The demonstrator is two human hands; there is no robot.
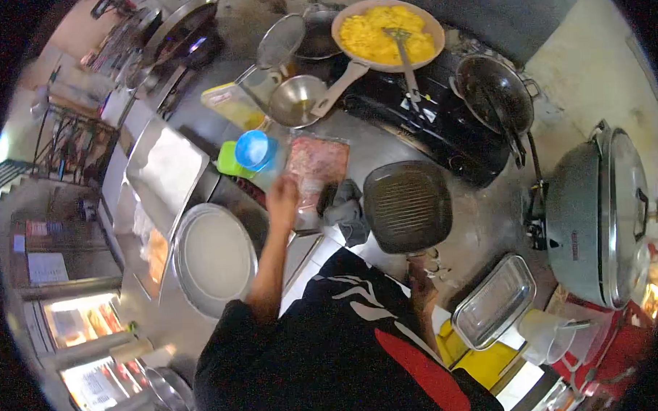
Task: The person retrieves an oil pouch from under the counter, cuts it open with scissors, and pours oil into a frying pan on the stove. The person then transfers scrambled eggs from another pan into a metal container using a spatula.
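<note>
Stainless steel forms the surface (482,225), and the items are counted from left to right. One round, pale pan (213,256) with a metal rim lies at the left. One blue cup (254,150) stands just beside one green item (228,160).

Left hand (284,195): forearm extended away from the body, hand beside the left edge of one clear package of red meat (318,162). Its fingers appear curled; blur prevents telling whether this grip holds anything or touches the package. One steel bowl (294,101) rests beyond the package. One dark cloth (351,215) lies between the package and the grill pan.

One frying pan (440,42) contains yellow food and one spatula (406,66). Nearer the person, one square grill pan (407,206) is located right of the cloth, ridged side up. Its handle points back toward the person; its long axis, handle to far edge, runs away from the body. Right hand (423,296): low, close to the torso, arm largely hidden by the shirt, grip closed around the grill pan's handle.

Further right are one glass dish (495,301), one dark wok (493,91) and one large grey cooker (579,218).
</note>
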